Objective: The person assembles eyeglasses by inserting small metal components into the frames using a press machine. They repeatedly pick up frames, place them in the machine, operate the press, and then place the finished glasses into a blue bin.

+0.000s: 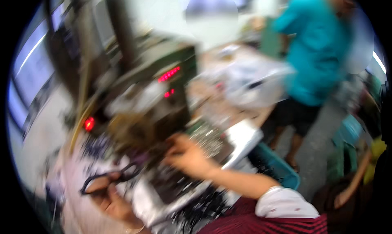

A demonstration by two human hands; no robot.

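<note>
My left hand (113,203) is at the lower left, fingers closed around a pair of black-handled scissors (131,171); blur hides the blades. My right hand (190,157) reaches forward in the middle, fingers bent and smeared by motion, so whether it holds anything does not show. Just beyond it stands a dark green machine (179,99) with red lit digits. Beside the right hand lies a heap of shiny small metal pieces (209,139). Many thin black pieces (200,211) are spread below the right forearm, near a white sheet or bag (149,199).
A red light (89,124) glows by a yellow hose (75,132) at the left. White plastic bags (255,81) lie on the table behind. A teal crate (281,168) stands at the right. One person in a teal shirt (316,50) stands beyond; another person's arm (353,185) shows lower right.
</note>
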